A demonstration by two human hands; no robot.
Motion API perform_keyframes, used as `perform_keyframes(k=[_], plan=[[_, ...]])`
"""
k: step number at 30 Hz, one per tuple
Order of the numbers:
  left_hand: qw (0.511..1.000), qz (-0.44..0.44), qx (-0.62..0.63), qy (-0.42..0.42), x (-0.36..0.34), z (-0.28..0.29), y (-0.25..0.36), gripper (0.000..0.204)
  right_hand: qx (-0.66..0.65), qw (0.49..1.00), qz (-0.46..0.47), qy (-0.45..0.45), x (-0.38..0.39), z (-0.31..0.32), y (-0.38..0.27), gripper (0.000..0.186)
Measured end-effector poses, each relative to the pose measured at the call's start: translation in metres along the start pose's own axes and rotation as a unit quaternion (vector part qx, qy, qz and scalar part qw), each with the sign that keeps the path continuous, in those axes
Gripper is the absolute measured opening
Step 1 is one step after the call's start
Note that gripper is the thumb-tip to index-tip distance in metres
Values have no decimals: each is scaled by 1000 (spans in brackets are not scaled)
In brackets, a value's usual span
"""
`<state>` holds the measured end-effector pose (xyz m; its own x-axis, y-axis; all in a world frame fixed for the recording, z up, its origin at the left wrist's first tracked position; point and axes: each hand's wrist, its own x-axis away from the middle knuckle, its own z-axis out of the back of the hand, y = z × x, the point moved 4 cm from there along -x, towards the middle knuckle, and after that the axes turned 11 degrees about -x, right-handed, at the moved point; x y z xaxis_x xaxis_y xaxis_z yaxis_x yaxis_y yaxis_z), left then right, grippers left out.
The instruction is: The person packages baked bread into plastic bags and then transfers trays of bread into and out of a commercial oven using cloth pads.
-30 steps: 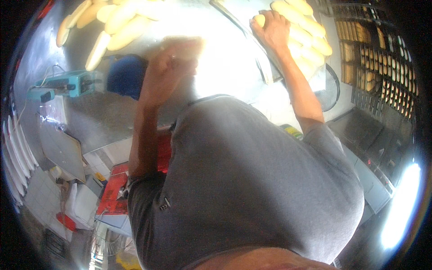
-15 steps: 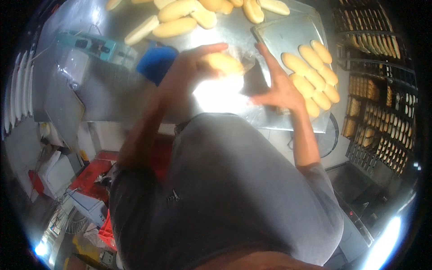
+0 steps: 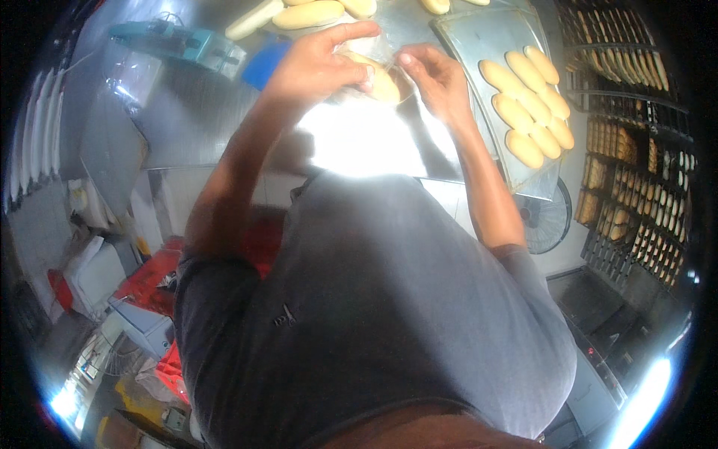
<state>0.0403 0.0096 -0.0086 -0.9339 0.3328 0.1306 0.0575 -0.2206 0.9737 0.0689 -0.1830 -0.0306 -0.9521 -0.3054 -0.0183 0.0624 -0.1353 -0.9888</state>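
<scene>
Tabletop of smooth, shiny metal lies bare left of my forearm, its near edge close before my grey shirt. My left hand grasps a smooth oval roll in clear film, which my right hand pinches just beside it. Rightward, a rimmed tray of golden rolls crowds me; leftward, a blue object and teal device.

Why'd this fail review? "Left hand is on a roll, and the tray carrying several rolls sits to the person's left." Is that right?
The side is wrong: the head view shows the tray with several rolls to the person's right. The left hand is on a roll, as stated.
</scene>
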Motion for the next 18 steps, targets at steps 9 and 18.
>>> perform_keyframes(k=[9,18], plan=[[999,-15,37,-16,28,0,-6,62,527,847,-22,62,-10,145,39,55],[999,29,22,34,30,-10,14,57,500,859,-103,-29,-24,185,59,47]])
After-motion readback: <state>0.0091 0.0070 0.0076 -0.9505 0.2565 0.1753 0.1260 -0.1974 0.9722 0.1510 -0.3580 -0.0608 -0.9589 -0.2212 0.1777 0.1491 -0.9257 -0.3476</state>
